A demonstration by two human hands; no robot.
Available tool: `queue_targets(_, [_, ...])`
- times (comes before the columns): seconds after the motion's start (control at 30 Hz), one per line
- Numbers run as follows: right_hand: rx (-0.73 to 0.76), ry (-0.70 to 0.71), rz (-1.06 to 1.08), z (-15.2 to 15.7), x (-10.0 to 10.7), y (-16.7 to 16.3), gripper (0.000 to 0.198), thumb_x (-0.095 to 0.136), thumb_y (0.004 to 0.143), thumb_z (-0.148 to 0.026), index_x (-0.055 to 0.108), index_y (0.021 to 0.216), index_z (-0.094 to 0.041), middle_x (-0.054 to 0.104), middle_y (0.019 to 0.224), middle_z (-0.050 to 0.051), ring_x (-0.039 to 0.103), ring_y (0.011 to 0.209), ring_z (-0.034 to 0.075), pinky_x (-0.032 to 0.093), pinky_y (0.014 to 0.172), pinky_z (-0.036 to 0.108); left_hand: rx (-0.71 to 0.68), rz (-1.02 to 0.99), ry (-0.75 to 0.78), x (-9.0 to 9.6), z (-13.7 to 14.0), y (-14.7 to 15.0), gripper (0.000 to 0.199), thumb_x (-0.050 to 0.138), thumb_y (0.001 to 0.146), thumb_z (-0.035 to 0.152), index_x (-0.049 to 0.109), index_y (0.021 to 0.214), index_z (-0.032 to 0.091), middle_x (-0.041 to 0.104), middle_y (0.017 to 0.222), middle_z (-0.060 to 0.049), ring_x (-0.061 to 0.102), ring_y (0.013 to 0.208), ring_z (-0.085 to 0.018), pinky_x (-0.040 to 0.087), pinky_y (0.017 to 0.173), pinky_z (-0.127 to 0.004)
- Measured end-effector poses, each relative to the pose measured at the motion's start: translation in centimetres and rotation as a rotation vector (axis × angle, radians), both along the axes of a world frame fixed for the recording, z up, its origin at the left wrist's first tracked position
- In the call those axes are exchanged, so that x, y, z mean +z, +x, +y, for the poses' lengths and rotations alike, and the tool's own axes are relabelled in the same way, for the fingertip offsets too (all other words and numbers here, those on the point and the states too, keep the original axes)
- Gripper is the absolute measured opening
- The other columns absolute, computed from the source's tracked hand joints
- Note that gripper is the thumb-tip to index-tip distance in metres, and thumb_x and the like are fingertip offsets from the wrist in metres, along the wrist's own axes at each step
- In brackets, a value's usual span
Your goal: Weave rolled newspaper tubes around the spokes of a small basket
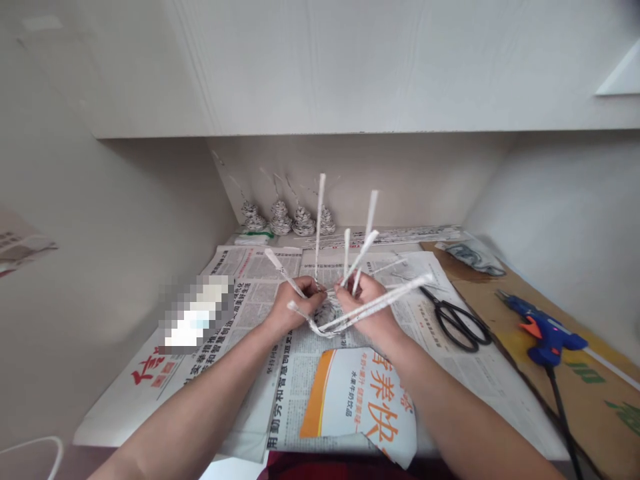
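Note:
A small round piece woven from rolled newspaper sits between my two hands above the newspaper sheets. Several stiff white paper tubes stick up and outward from its edge. My left hand pinches the weaving at its left rim, fingers curled. On the opposite side, my right hand has thumb and fingers closed at the rim, among the bases of the tubes. Two long tubes cross in front of the right hand. What exactly lies under the fingertips is partly hidden.
Black scissors lie to the right. Beyond them a blue glue gun rests on cardboard. Several gourd-shaped woven pieces stand along the back wall. A printed packaging sheet is in front; an overhead panel hangs low.

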State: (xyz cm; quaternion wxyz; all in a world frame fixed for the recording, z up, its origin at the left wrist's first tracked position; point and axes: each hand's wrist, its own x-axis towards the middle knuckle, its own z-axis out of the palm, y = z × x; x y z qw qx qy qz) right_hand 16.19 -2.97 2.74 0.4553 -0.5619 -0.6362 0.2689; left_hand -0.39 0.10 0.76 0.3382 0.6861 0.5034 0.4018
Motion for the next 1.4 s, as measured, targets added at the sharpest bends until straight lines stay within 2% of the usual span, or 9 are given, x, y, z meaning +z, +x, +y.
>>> queue_targets(0.13, [-0.078, -0.115, 0.280, 1.1, -0.5, 0.2, 0.021, 0.065, 0.073, -0.040, 0.058, 0.076, -0.020, 0.061, 0.062, -0.002, 0.057, 0.055, 0.015, 0.043, 0.051, 0.025, -0.006, -0.011, -0.010, -0.5, -0.1, 0.2, 0.013, 0.065, 0.070, 0.025, 0.070, 0.075, 0.014, 0.065, 0.064, 0.000, 0.057, 0.059, -0.013, 0.044, 0.058, -0.022])
queue_targets(0.27, [-0.079, -0.218, 0.367, 1.9, -1.6, 0.4, 0.024, 0.064, 0.073, -0.042, 0.057, 0.078, -0.020, 0.060, 0.056, -0.002, 0.056, 0.046, 0.015, 0.043, 0.045, 0.026, 0.001, -0.042, -0.019, -1.1, 0.0, 0.4, 0.013, 0.065, 0.071, 0.026, 0.070, 0.077, 0.014, 0.065, 0.066, 0.000, 0.057, 0.060, -0.013, 0.043, 0.058, -0.022])
queue_targets(0.4, [-0.034, -0.278, 0.308, 2.0, -1.8, 0.8, 0.023, 0.060, 0.075, -0.041, 0.055, 0.076, -0.020, 0.060, 0.053, -0.002, 0.056, 0.044, 0.016, 0.043, 0.045, 0.027, 0.010, -0.095, -0.050, -1.3, 0.0, 0.5, 0.013, 0.066, 0.072, 0.027, 0.068, 0.074, 0.015, 0.064, 0.065, 0.000, 0.057, 0.060, -0.013, 0.043, 0.057, -0.023])
queue_targets(0.57, [-0.115, -0.137, 0.058, 1.8, -1.3, 1.2, 0.024, 0.060, 0.076, -0.044, 0.058, 0.076, -0.020, 0.066, 0.066, 0.002, 0.064, 0.063, 0.020, 0.048, 0.060, 0.030, 0.029, -0.109, -0.056, -1.1, 0.0, 0.7, 0.012, 0.067, 0.070, 0.026, 0.069, 0.075, 0.015, 0.064, 0.064, 0.000, 0.057, 0.059, -0.013, 0.043, 0.057, -0.023])
queue_targets(0.67, [-0.128, -0.112, -0.018, 1.7, -1.0, 1.3, 0.024, 0.059, 0.076, -0.043, 0.060, 0.077, -0.019, 0.068, 0.073, 0.003, 0.066, 0.071, 0.021, 0.048, 0.065, 0.030, 0.043, -0.109, -0.063, -1.1, 0.1, 0.7, 0.011, 0.068, 0.069, 0.025, 0.069, 0.075, 0.015, 0.064, 0.063, 0.000, 0.057, 0.058, -0.013, 0.043, 0.056, -0.022])
queue_targets(0.87, [-0.081, -0.173, -0.141, 1.9, -1.1, 1.6, 0.023, 0.056, 0.078, -0.042, 0.060, 0.073, -0.020, 0.066, 0.067, 0.003, 0.065, 0.067, 0.021, 0.046, 0.062, 0.030, 0.036, -0.133, -0.073, -1.6, 0.3, 0.6, 0.014, 0.069, 0.068, 0.025, 0.070, 0.078, 0.015, 0.067, 0.068, -0.001, 0.060, 0.061, -0.014, 0.046, 0.059, -0.024])
queue_targets(1.1, [-0.092, 0.058, 0.176, 1.6, -1.2, 0.4, 0.018, 0.062, 0.076, -0.034, 0.057, 0.086, -0.020, 0.069, 0.081, 0.003, 0.064, 0.070, 0.018, 0.048, 0.068, 0.029, 0.023, -0.170, -0.098, -1.8, 0.2, 0.7, 0.018, 0.071, 0.067, 0.027, 0.070, 0.081, 0.015, 0.065, 0.065, -0.001, 0.059, 0.059, -0.014, 0.045, 0.057, -0.023])
queue_targets(1.23, [-0.064, 0.063, 0.487, 1.6, -0.8, 0.0, 0.028, 0.069, 0.071, -0.034, 0.051, 0.089, -0.021, 0.069, 0.083, 0.001, 0.064, 0.068, 0.016, 0.050, 0.064, 0.028, 0.019, -0.281, -0.084, -1.4, -0.1, 1.2, 0.016, 0.070, 0.067, 0.027, 0.066, 0.077, 0.015, 0.061, 0.062, 0.001, 0.056, 0.057, -0.012, 0.043, 0.056, -0.022])
queue_targets(1.4, [-0.097, -0.035, 0.736, 2.2, -0.9, 0.5, 0.031, 0.074, 0.066, -0.037, 0.053, 0.081, -0.020, 0.063, 0.065, -0.003, 0.057, 0.050, 0.012, 0.047, 0.051, 0.026, 0.018, -0.338, -0.093, -1.2, -0.2, 1.5, 0.013, 0.069, 0.067, 0.026, 0.065, 0.074, 0.015, 0.062, 0.061, 0.001, 0.055, 0.056, -0.012, 0.043, 0.055, -0.022])
